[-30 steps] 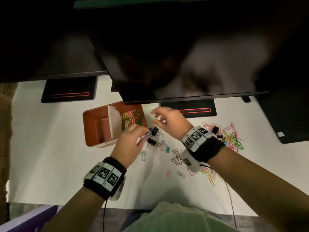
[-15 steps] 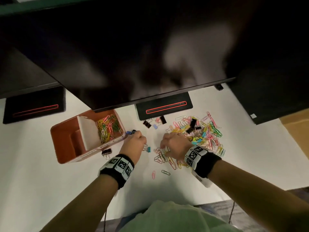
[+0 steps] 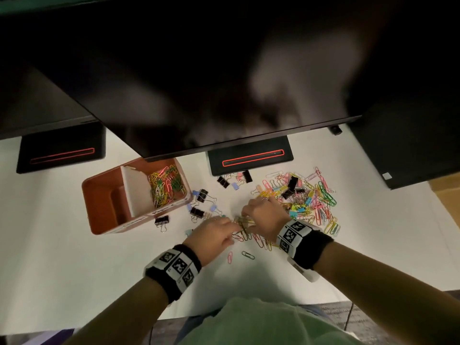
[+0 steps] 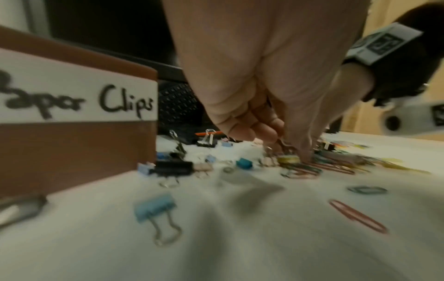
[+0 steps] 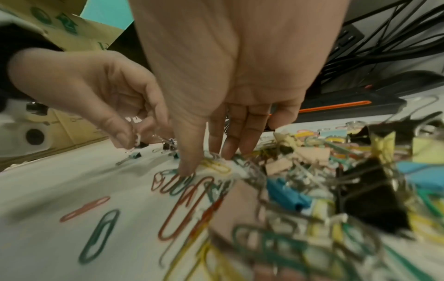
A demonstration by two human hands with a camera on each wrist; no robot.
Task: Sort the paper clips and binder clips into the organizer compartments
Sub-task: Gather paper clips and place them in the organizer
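Observation:
The orange-brown organizer (image 3: 107, 195) stands at the left; its right compartment holds coloured paper clips (image 3: 165, 186), and its front label reads "Paper Clips" (image 4: 103, 100). A mixed pile of paper clips and binder clips (image 3: 306, 197) lies at the right. My right hand (image 3: 249, 217) is at the pile's near-left edge, thumb and fingers (image 5: 187, 167) pinching a small cluster of paper clips (image 5: 216, 165) on the table. My left hand (image 3: 230, 231) is right beside it, fingers curled, pinching a small binder clip (image 5: 137, 138).
Loose black and pastel binder clips (image 3: 201, 195) lie between the organizer and my hands, one black one (image 3: 161, 220) at the organizer's front. Single paper clips (image 3: 230, 256) lie near me. Dark monitors and their bases (image 3: 251, 158) overhang the back of the white table.
My left hand has moved right, from the organizer's corner to beside my right hand. My right hand dropped from near the organizer to the paper clips and now pinches them.

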